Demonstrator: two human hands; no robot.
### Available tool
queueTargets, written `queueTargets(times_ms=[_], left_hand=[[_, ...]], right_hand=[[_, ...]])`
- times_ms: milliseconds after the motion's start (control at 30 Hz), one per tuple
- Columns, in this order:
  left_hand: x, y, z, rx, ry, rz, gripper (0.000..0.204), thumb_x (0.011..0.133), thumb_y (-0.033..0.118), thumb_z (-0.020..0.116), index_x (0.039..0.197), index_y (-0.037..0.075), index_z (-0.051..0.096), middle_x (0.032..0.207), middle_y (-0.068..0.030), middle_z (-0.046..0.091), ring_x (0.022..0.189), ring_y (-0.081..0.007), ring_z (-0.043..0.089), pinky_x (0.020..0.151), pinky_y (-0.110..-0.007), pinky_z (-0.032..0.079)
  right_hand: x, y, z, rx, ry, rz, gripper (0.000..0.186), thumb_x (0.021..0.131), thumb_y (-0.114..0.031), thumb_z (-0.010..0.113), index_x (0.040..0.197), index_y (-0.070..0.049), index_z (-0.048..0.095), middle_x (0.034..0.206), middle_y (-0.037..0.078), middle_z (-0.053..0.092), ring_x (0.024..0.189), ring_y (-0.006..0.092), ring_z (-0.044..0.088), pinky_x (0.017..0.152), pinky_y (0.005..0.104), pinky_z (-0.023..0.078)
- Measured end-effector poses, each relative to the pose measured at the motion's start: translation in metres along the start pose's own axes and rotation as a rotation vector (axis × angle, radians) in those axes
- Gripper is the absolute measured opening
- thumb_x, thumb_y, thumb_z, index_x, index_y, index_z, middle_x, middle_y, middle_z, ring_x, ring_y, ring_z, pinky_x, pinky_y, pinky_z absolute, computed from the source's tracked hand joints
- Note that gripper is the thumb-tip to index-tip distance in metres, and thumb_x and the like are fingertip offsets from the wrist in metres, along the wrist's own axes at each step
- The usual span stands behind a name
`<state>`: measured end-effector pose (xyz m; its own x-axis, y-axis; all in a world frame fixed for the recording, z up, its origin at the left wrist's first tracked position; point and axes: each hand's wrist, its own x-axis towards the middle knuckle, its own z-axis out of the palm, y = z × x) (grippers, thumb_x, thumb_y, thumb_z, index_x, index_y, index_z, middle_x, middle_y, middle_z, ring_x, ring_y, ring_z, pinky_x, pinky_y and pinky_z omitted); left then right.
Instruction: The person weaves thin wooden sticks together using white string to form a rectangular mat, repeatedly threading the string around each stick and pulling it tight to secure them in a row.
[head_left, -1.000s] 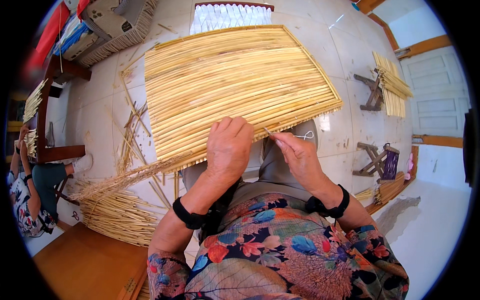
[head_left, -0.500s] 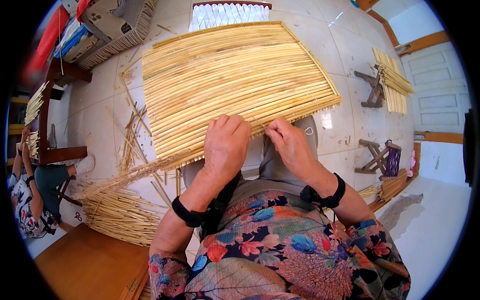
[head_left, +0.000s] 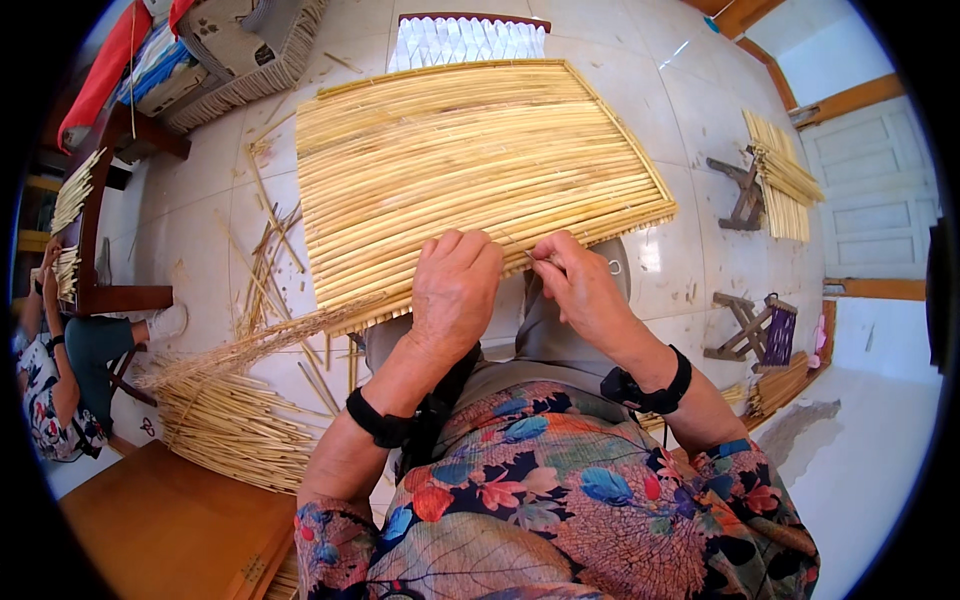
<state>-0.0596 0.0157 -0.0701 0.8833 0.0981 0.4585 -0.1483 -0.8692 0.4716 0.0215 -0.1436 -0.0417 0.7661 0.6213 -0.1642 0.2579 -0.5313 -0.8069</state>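
A wide mat of yellow reed stalks (head_left: 480,150) lies in front of me, its near edge over my lap. My left hand (head_left: 455,285) is closed over that near edge, its fingertips curled out of sight. Just right of it, my right hand (head_left: 580,282) pinches a thin needle-like strand (head_left: 518,246) at the same edge. Whether this is a needle or thread I cannot make out. Past my left hand, a long stalk with a feathery seed head (head_left: 235,355) lies along the mat's edge and sticks out to the left.
Cut reed stalks (head_left: 230,425) are heaped on the floor at left, beside a wooden board (head_left: 175,520). Another person's arm (head_left: 65,375) is by a dark table (head_left: 125,298). At right stand folding stools (head_left: 740,330) and a stalk bundle (head_left: 785,185).
The mat's far edge sits slightly lower in view, and the surroundings have shifted a little. Both hands stay at the near edge; the right hand's fingers have moved slightly.
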Motion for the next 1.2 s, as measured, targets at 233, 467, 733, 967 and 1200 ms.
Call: queueTargets(times_ms=[233, 467, 733, 967, 1200], left_hand=[[0.001, 0.002, 0.001, 0.007, -0.002, -0.006, 0.015, 0.072, 0.003, 0.069, 0.086, 0.007, 0.062, 0.088, -0.0066, 0.058, 0.082, -0.0273, 0.054, 0.072, -0.039, 0.041], [-0.001, 0.003, 0.002, -0.003, -0.021, 0.009, 0.015, 0.072, 0.002, 0.068, 0.085, 0.006, 0.062, 0.086, -0.0064, 0.058, 0.080, -0.0274, 0.054, 0.070, -0.038, 0.042], [-0.004, 0.000, 0.012, 0.026, 0.078, 0.073, 0.008, 0.070, 0.009, 0.058, 0.077, 0.007, 0.055, 0.078, -0.0064, 0.049, 0.078, -0.0256, 0.051, 0.067, -0.038, 0.040], [-0.002, 0.001, 0.005, 0.118, 0.045, 0.119, 0.017, 0.070, 0.011, 0.063, 0.085, 0.004, 0.059, 0.082, -0.0075, 0.049, 0.080, -0.0250, 0.051, 0.071, -0.037, 0.041], [-0.006, 0.003, 0.004, 0.095, -0.017, 0.123, 0.030, 0.069, 0.014, 0.069, 0.095, 0.002, 0.060, 0.088, -0.0079, 0.051, 0.084, -0.0250, 0.051, 0.074, -0.037, 0.041]], right_hand=[[-0.006, -0.005, -0.002, 0.161, -0.029, 0.118, 0.010, 0.094, -0.010, 0.053, 0.098, -0.001, 0.051, 0.065, 0.010, 0.057, 0.049, 0.0163, 0.055, 0.044, 0.0306, 0.045], [0.000, -0.003, 0.006, 0.262, -0.015, 0.148, 0.007, 0.095, -0.009, 0.052, 0.096, -0.002, 0.051, 0.065, 0.011, 0.057, 0.049, 0.0167, 0.056, 0.044, 0.0298, 0.046], [0.020, -0.006, 0.005, -0.311, 0.013, -0.169, 0.014, 0.094, -0.014, 0.049, 0.098, -0.001, 0.050, 0.072, 0.025, 0.060, 0.069, 0.0411, 0.062, 0.064, 0.0495, 0.049], [0.056, -0.017, -0.021, -0.617, -0.008, -0.503, 0.015, 0.083, -0.023, 0.062, 0.079, -0.009, 0.063, 0.072, 0.016, 0.063, 0.074, 0.0373, 0.060, 0.065, 0.0457, 0.048], [0.091, -0.014, -0.026, -0.617, -0.508, -0.480, 0.021, 0.083, -0.022, 0.060, 0.073, -0.003, 0.058, 0.069, 0.017, 0.056, 0.071, 0.0368, 0.056, 0.063, 0.0433, 0.045]])
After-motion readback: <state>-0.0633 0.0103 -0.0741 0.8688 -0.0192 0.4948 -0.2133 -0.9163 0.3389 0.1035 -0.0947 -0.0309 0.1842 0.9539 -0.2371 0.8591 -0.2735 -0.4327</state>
